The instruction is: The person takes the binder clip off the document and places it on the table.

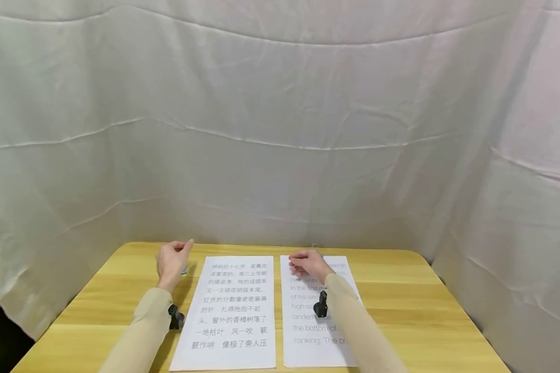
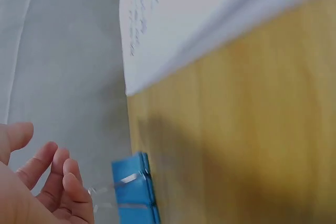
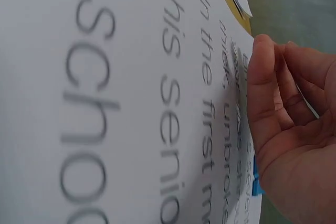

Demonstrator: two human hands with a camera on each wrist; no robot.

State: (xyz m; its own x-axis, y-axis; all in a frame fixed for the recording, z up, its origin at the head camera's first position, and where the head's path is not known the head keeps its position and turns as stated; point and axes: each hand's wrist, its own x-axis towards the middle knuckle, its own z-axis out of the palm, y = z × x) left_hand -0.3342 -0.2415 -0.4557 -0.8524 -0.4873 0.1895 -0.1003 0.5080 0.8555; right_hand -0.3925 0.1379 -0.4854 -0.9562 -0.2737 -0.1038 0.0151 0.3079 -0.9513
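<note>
My left hand hovers near the far left of the table, left of a stack of paper printed in Chinese. Its fingers are loosely bent with nothing between them. Close by its fingertips in the left wrist view are blue binder clips with silver wire handles. Over the top of a stack printed in English, my right hand has its fingers bent and thumb near the fingertips, with no object showing in it. Another blue clip shows partly behind that hand, at the sheet's edge.
Both stacks lie side by side on a yellow wood-grain table, a narrow gap between them. A pale cloth curtain hangs behind and around the table. Each wrist carries a small black camera.
</note>
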